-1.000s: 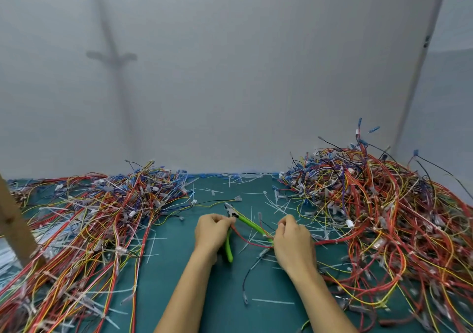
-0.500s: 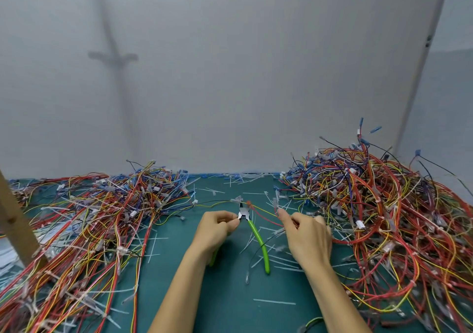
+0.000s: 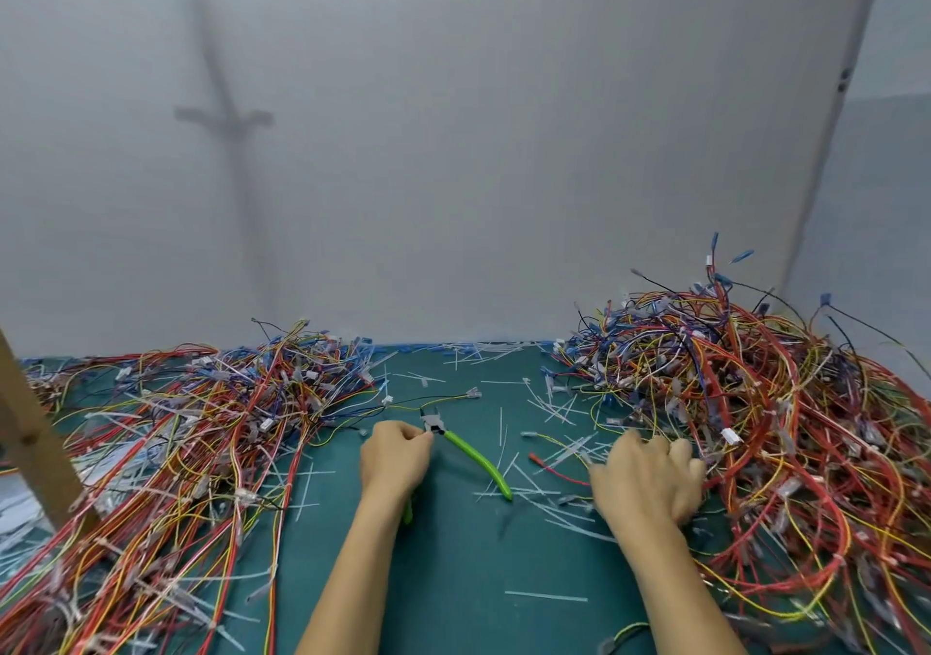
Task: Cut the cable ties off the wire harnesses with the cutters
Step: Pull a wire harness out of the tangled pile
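My left hand (image 3: 395,458) grips the green-handled cutters (image 3: 476,458) close to the steel jaws, which point away from me. One handle sticks out to the right, while the other shows under my wrist. A thin yellow and black wire with a white connector (image 3: 472,393) lies just beyond the jaws. My right hand (image 3: 647,480) is blurred, knuckles up, at the near left edge of the right harness pile (image 3: 766,412). Its fingertips reach in among the red wires, and whether they hold one is hidden.
A second flat pile of harnesses (image 3: 176,443) covers the left of the green mat (image 3: 453,579). Cut white tie strips (image 3: 546,596) litter the mat between the piles. A wooden post (image 3: 30,443) leans at the far left. A grey wall closes the back.
My right hand has left the wire it pinched beside the cutters and moved right to the pile's edge. My left hand stays put with the cutters, whose free handle swung outward.
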